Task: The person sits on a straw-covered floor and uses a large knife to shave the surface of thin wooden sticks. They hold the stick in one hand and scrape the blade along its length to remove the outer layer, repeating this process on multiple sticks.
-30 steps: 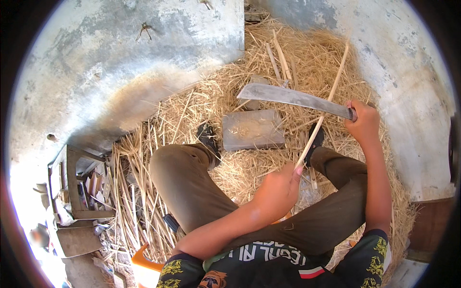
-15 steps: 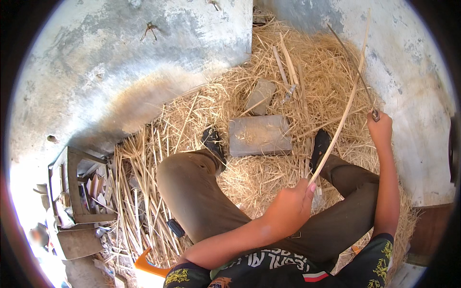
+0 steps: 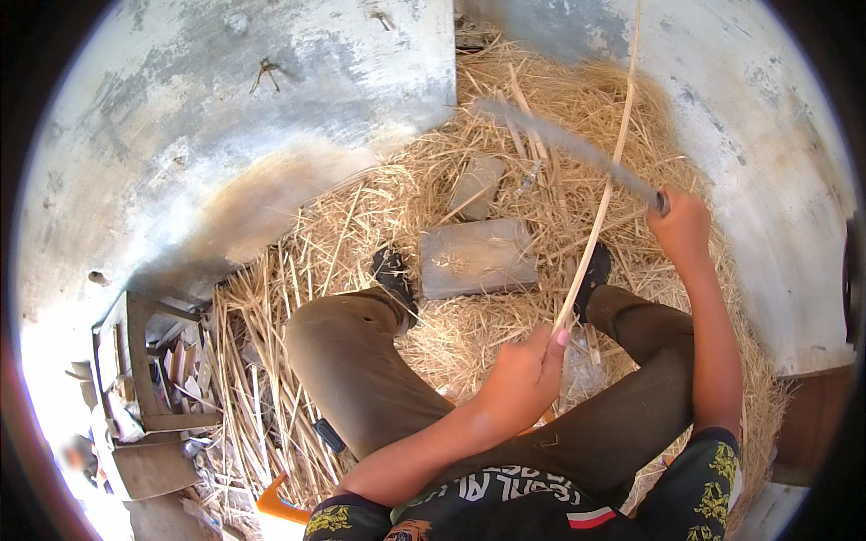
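Note:
My left hand (image 3: 523,374), above my lap, is closed on the lower end of a long pale split-bamboo strip (image 3: 596,221). The strip slants up and away past the upper edge of the view. In my right hand (image 3: 684,233) is the handle of a machete (image 3: 586,150), its long blade smeared by motion. The blade points to the far left and crosses the strip in view; whether they touch I cannot tell. Between my feet lies a flat, rectangular grey block (image 3: 478,261) with shavings on top.
Straw-like shavings (image 3: 649,108) cover the floor between the worn walls. A smaller flat stone (image 3: 476,185) lies beyond the block. Bamboo strips (image 3: 262,361) are heaped at my left, near a wooden frame (image 3: 140,361) with scraps and an orange object (image 3: 278,500).
The machete has swung from pointing up along the right side over to the left, across the strip. My right hand has moved left and slightly nearer; my left hand shifted left with the strip.

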`<state>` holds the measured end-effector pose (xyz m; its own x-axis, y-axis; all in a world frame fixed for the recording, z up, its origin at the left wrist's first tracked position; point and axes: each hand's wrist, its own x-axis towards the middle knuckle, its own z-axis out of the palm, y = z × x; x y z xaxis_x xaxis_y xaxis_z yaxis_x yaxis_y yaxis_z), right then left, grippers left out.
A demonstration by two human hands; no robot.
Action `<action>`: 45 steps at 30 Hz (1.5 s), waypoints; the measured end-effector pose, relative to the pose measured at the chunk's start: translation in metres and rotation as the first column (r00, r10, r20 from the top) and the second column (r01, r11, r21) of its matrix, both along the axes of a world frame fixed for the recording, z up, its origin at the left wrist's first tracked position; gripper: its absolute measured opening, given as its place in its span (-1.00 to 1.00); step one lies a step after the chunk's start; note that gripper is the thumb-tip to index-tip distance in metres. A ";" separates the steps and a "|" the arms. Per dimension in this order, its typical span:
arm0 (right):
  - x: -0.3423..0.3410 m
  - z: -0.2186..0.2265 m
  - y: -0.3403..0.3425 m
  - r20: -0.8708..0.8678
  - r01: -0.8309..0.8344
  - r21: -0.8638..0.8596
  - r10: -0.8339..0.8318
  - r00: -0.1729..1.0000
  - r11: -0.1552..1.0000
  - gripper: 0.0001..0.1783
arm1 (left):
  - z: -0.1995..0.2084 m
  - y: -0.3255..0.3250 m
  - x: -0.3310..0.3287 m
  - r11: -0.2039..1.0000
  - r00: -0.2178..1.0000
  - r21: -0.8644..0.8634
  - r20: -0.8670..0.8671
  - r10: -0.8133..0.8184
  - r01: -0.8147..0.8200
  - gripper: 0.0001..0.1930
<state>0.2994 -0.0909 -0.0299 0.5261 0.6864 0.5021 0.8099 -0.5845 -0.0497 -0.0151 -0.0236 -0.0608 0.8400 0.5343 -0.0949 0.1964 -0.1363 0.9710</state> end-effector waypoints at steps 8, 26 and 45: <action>0.035 0.003 -0.027 -0.363 0.284 0.051 -0.247 0.899 0.958 -0.72 | -0.001 -0.005 0.004 0.996 0.996 0.003 0.017 -0.092 0.092 -0.64; -0.006 -0.001 -0.003 -0.101 -0.099 -0.155 0.084 0.991 0.983 -0.83 | -0.005 0.011 0.008 0.816 1.000 -0.578 0.022 -0.006 0.018 -0.61; 0.074 0.028 -0.075 -0.518 0.696 0.100 -0.560 0.647 0.711 -0.70 | -0.021 -0.030 -0.005 0.945 0.944 -0.027 0.068 -0.323 0.325 -0.56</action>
